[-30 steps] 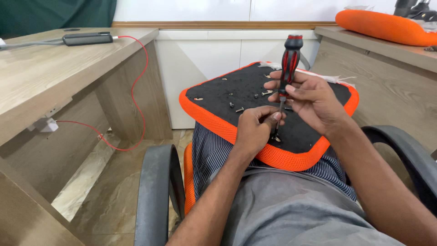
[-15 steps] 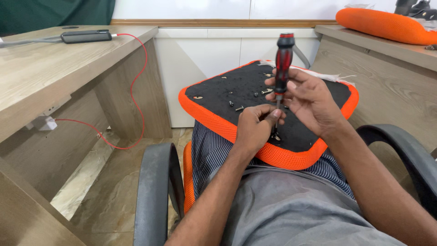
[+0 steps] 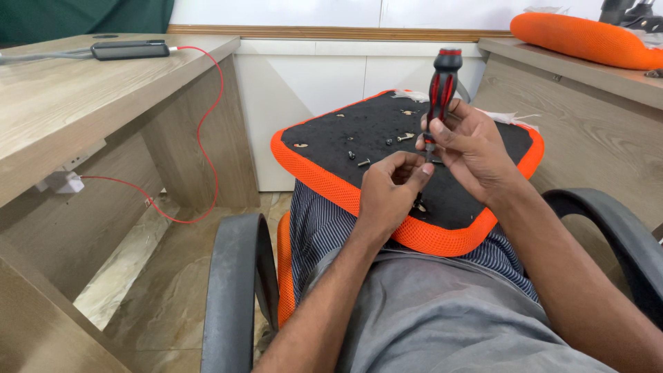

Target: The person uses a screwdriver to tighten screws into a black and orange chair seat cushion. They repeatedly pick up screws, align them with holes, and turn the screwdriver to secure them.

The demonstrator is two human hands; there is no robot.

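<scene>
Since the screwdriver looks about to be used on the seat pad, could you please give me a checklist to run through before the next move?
1. Right hand grips the screwdriver handle: ok.
2. Screwdriver upright: ok.
3. Left hand fingertips at the shaft's lower end: ok.
4. Tip seated in a screw: cannot tell, fingers hide it.
5. Seat pad resting on the lap: ok.
6. Loose screws lying on the pad, none at its edge: ok.

Black power strip (image 3: 130,50) with red cable (image 3: 207,131) on wooden desk (image 3: 62,103)
</scene>
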